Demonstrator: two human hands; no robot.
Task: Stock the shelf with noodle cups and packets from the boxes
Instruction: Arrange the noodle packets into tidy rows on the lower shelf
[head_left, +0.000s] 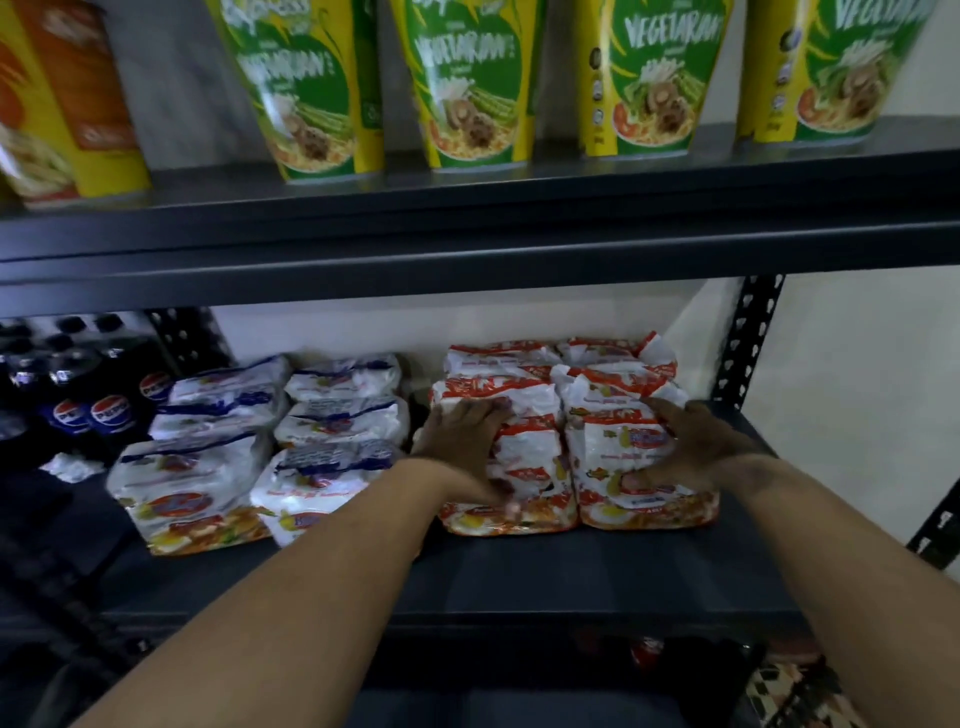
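Hands (467, 441) (696, 447) curled around red noodle packets (519, 499)

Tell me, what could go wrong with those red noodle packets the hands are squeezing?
Both the left hand and the right hand grip the red noodle packets, which sit in soft, uneven stacks. Squeezing hard might crush the noodles inside.

The front red packets lean forward on the lower shelf, so they might slide or topple once the hands let go.

The blue noodle packets stand right beside the left hand, so a sideways nudge could knock them over.
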